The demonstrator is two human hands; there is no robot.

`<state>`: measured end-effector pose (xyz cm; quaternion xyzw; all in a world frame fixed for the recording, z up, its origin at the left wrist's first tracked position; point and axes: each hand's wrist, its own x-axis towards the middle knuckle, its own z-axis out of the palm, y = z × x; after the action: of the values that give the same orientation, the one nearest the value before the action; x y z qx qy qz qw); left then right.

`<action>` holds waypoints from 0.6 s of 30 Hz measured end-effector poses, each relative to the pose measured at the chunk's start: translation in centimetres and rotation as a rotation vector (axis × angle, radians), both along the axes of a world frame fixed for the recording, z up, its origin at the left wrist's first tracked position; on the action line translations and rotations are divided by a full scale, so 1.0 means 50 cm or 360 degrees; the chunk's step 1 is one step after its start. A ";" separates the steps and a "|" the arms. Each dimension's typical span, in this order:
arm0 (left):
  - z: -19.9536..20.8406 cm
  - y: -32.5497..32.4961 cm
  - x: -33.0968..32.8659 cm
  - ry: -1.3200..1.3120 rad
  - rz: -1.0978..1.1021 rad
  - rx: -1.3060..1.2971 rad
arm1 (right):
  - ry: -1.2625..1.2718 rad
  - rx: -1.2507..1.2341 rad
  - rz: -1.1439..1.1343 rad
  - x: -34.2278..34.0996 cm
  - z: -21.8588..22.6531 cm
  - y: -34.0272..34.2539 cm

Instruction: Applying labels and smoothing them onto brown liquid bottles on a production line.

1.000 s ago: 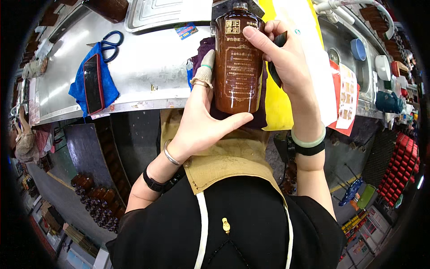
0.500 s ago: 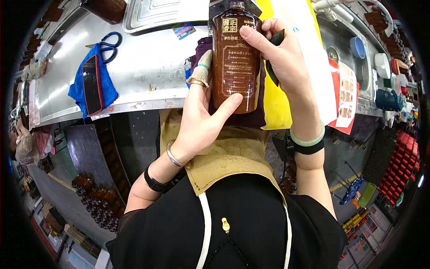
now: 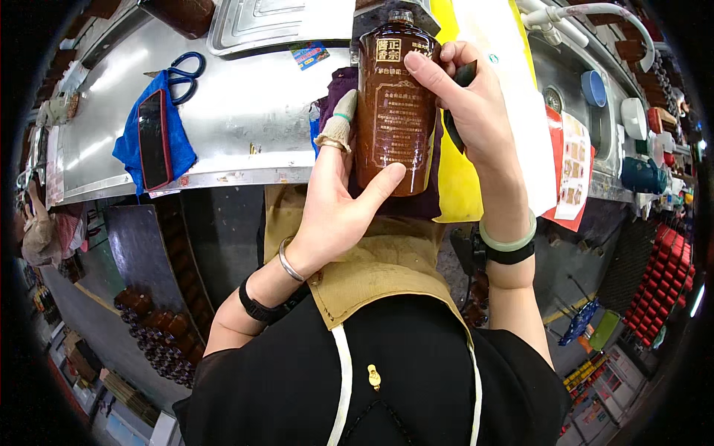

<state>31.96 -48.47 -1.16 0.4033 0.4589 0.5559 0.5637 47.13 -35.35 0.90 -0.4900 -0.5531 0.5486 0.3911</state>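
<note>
A brown glossy bottle (image 3: 396, 111) with gold printing lies with its neck pointing away from me, over a dark purple cloth (image 3: 342, 83) at the counter's edge. My left hand (image 3: 338, 201) grips its lower part, thumb on the printed face and the other fingers along the left side and underneath. A pale finger cover with a green band (image 3: 338, 123) sits on one of those fingers. At the bottle's upper right, my right hand (image 3: 476, 97) rests its thumb on the printed face. Its curled fingers hold a dark, flat, blade-like piece (image 3: 453, 132), partly hidden.
Left on the metal counter (image 3: 245, 123) lie blue-handled scissors (image 3: 186, 76) and a phone (image 3: 154, 141) on a blue cloth (image 3: 181, 152). A metal tray (image 3: 260, 26) lies beyond. Yellow sheeting (image 3: 457, 186) and white paper (image 3: 520, 126) extend right, beside a sink (image 3: 547, 63).
The bottle and both hands appear slightly lower and farther right in the picture, along with the counter items nearby. Both hands keep the same grip and the thumbs stay where they were on the bottle.
</note>
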 end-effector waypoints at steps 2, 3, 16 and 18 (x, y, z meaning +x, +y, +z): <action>-0.002 0.000 -0.001 -0.0012 -0.0003 0.0010 | 0.0054 -0.0043 0.0009 0.003 -0.005 0.001; 0.000 -0.001 -0.001 -0.0019 -0.0001 0.0012 | 0.0084 -0.0065 0.0020 0.003 -0.006 0.004; -0.009 -0.002 -0.003 0.0113 -0.0032 0.0026 | 0.0028 -0.0041 -0.0023 0.002 -0.008 0.000; -0.009 -0.002 -0.002 0.0078 -0.0027 0.0035 | 0.0051 -0.0062 -0.0030 0.001 -0.008 0.000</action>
<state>31.87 -48.55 -1.58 0.4270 0.4629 0.5461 0.5524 47.18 -35.37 0.50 -0.4939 -0.5313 0.5633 0.3955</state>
